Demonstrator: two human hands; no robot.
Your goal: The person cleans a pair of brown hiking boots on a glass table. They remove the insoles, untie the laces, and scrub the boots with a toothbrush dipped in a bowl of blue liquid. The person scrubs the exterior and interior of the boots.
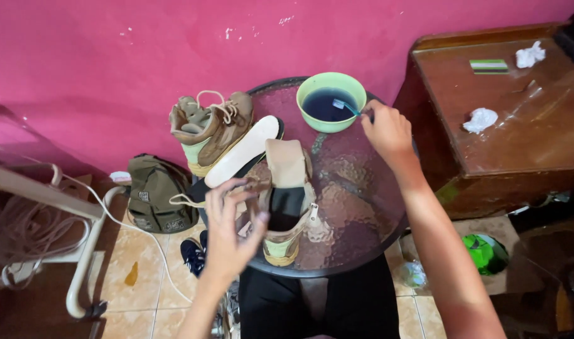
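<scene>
My left hand (232, 226) grips the side of a tan boot (287, 201) that lies on a round glass table (356, 207), its tongue pulled up and its opening facing me. My right hand (388, 133) holds a toothbrush (348, 107) whose bristled head dips into a green bowl (331, 100) of dark blue liquid at the table's far edge. The second tan boot (208, 129) stands at the far left of the table. A white insole (243, 150) lies between the two boots.
A brown wooden cabinet (506, 132) at the right carries crumpled tissues and a small striped block. An olive bag (154, 194) sits on the tiled floor at the left, beside a white metal frame (80, 251) with a cord. A green object (484, 252) lies lower right.
</scene>
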